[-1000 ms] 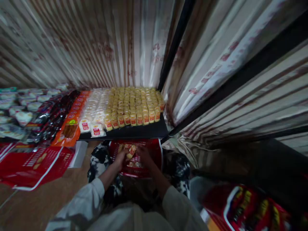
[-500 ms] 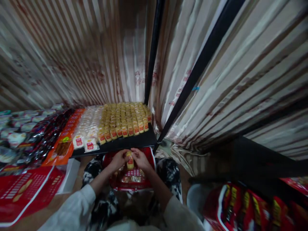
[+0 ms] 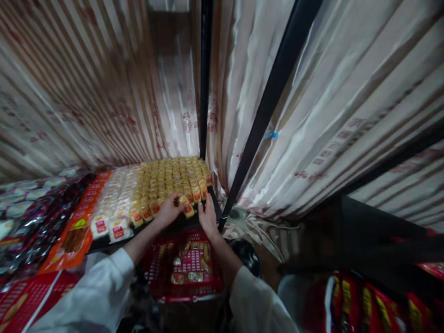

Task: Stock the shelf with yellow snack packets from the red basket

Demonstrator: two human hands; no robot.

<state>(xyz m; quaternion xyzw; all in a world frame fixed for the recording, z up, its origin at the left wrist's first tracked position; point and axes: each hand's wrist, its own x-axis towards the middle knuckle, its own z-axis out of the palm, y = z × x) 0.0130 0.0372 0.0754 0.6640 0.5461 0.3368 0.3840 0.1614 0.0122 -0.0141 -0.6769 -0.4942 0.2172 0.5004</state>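
My left hand (image 3: 169, 212) pinches a small yellow snack packet (image 3: 188, 211) in clear wrap with a red-orange label. It holds the packet at the front edge of the rows of matching yellow packets (image 3: 166, 180) on a black shelf (image 3: 215, 203). My right hand (image 3: 208, 218), its fingers stretched out, is beside the front right corner of those rows and grips nothing. Below both hands, a red basket (image 3: 190, 298) contains several more wrapped packets (image 3: 196, 277).
Left of the yellow rows lie white packets (image 3: 119, 230), an orange bag (image 3: 69, 240) and dark shiny packs (image 3: 45, 217). Black posts (image 3: 263, 106) and striped curtains (image 3: 104, 92) stand behind. Red and yellow packs (image 3: 367, 305) fill the lower right.
Both hands have moved forward from above the basket to the shelf's front edge, carrying the yellow packet. My right hand has come off the packet and straightened. The view has shifted slightly.
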